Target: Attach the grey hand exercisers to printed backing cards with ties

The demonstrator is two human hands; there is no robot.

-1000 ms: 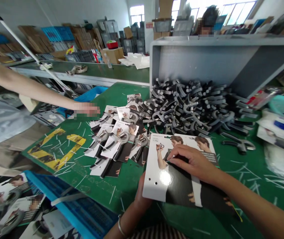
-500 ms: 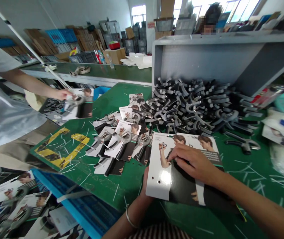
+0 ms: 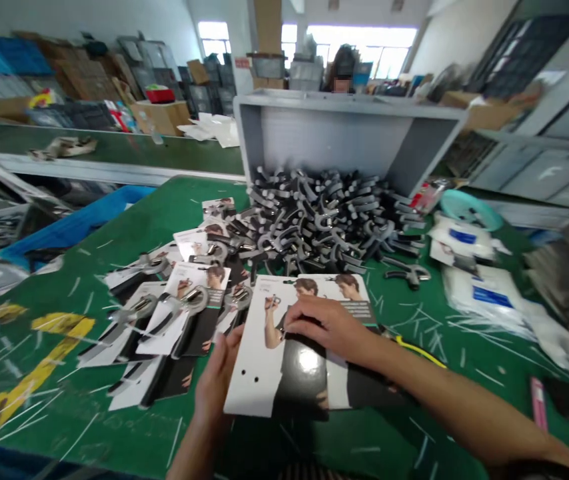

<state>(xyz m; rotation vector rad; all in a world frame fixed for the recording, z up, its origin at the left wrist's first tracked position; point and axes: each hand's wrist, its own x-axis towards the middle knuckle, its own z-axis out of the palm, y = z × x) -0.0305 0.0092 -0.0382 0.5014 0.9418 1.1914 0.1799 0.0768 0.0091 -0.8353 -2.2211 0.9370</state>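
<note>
A printed backing card (image 3: 252, 340), white and black with small punched holes, is tilted up before me. My left hand (image 3: 217, 377) grips its left edge, some of the fingers hidden behind it. Over the card's middle, my right hand (image 3: 332, 327) has its fingertips pinched together near a hole; whatever they hold is too small to make out. A second backing card (image 3: 337, 373) lies under the right hand, partly covered. Left of the cards are several hand grip strengtheners (image 3: 184, 307) fixed on cards. A big heap of loose grey-and-black hand grip strengtheners (image 3: 324, 220) lies beyond.
Behind the heap a grey crate (image 3: 334, 137) lies tipped on its side. To the right are plastic packs (image 3: 489, 297), a turquoise basin (image 3: 472, 208) and yellow-handled cutters (image 3: 419, 352). White strip scraps litter the green table (image 3: 129, 427). Another person (image 3: 342, 70) is visible behind the crate.
My view has swung right, so the co-worker at the left is out of sight. Both hands keep much the same hold on the card.
</note>
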